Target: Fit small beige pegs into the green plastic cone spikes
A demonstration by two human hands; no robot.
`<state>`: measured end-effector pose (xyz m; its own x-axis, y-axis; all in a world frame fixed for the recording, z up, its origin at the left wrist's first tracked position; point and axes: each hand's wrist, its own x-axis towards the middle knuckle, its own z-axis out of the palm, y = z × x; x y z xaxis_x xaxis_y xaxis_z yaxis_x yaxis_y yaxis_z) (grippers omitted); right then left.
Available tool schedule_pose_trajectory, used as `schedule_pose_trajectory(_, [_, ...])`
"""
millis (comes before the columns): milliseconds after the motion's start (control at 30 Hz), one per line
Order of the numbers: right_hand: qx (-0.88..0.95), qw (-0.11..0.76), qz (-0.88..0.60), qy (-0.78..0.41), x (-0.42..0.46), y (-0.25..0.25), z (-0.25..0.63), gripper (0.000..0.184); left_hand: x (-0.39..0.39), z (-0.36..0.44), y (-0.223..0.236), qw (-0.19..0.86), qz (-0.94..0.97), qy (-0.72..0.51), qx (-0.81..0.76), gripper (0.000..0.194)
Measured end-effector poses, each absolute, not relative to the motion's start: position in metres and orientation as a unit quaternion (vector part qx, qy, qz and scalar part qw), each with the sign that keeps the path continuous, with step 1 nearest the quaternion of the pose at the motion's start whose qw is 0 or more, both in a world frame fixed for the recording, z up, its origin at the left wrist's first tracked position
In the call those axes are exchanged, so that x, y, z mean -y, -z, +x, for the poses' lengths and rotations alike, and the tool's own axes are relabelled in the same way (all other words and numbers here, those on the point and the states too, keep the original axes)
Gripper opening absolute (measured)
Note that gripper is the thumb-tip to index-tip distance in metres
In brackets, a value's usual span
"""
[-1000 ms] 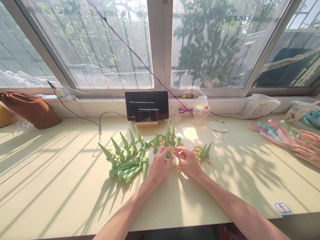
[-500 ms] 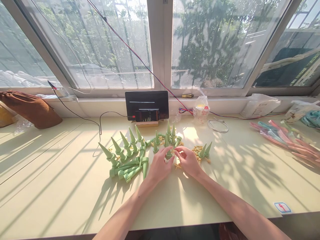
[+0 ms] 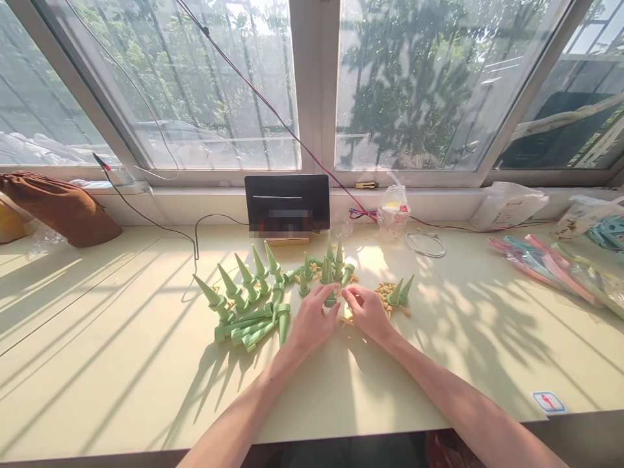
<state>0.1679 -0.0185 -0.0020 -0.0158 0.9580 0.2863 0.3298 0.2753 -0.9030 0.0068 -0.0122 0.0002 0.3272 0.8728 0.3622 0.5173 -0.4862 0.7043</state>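
My left hand (image 3: 312, 318) and my right hand (image 3: 366, 313) meet at the middle of a pale yellow table (image 3: 121, 364). Both are curled with fingertips pinched together around a green cone (image 3: 330, 294) and a small yellow piece between them. To the left, several green cones (image 3: 244, 289) stand upright in a row, and others lie flat in a pile (image 3: 253, 328). More upright cones (image 3: 331, 260) stand just beyond my fingers. Small yellow pieces (image 3: 383, 292) lie scattered beside two cones (image 3: 400, 290) at the right.
A dark tablet (image 3: 286, 203) leans on the windowsill behind the cones, a black cable (image 3: 195, 234) running to it. A brown cloth bag (image 3: 63, 208) lies far left. A tied plastic bag (image 3: 392, 211), a coiled white cable (image 3: 425, 245) and pink and teal packets (image 3: 556, 266) sit right.
My hands stay pinched together on the cone, with only small finger shifts. The view has tilted slightly, so everything sits a little lower and left.
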Motion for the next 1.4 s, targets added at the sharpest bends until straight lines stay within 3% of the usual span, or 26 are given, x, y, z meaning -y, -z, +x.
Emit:
schedule_pose_trajectory(567, [0.641, 0.475, -0.524, -0.299, 0.0169, 0.0047, 0.1698, 0.054, 0.0153, 0.0097, -0.0058, 0.237, 0.791, -0.366, -0.430, 0.033])
schedule_pose_trajectory(833, [0.614, 0.498, -0.507, -0.343, 0.0194, 0.0008, 0.1695, 0.037, 0.0117, 0.0073, -0.0021, 0.211, 0.772, -0.391, -0.455, 0.033])
schedule_pose_trajectory(1400, [0.633, 0.482, -0.499, -0.343, 0.0201, 0.0009, 0.1683, 0.038, 0.0129, 0.0067, -0.0020, 0.230, 0.781, -0.378, -0.442, 0.033])
